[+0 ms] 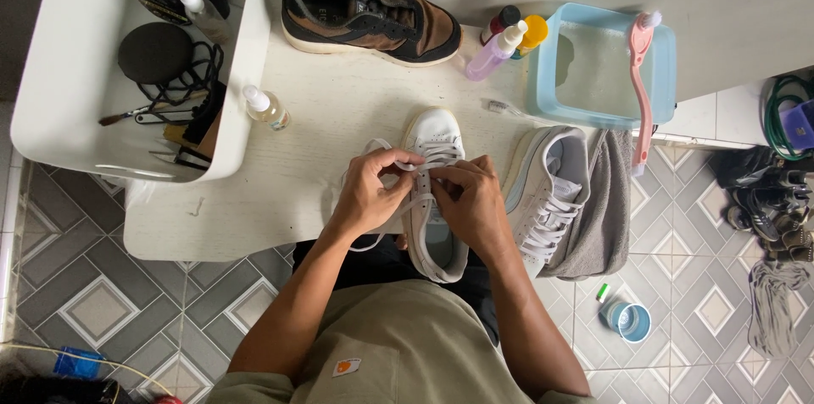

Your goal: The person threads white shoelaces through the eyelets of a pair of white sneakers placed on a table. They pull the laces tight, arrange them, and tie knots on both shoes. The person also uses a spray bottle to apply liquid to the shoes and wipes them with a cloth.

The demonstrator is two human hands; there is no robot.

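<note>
The white sneaker [434,192] lies at the centre of the frame on the near edge of the pale table [254,200], its long axis running almost straight up and down the picture, toe toward the top and heel hanging over the edge toward the person. Its upper is clean white with a cream sole rim and a pale blue-grey lining at the opening. The left hand [369,192] and right hand [471,200] meet over its tongue, each pinching a white lace [373,150] that loops out to the left; exactly which eyelet they work at is hard to make out. Just right of it a second white sneaker [547,200] lies on a grey towel [606,209]. Above, a brown and black sneaker [373,18] sits at top centre, a light blue basin [598,69] with a pink brush [642,82] at upper right, and a white tray [68,65] of supplies at upper left.
</note>
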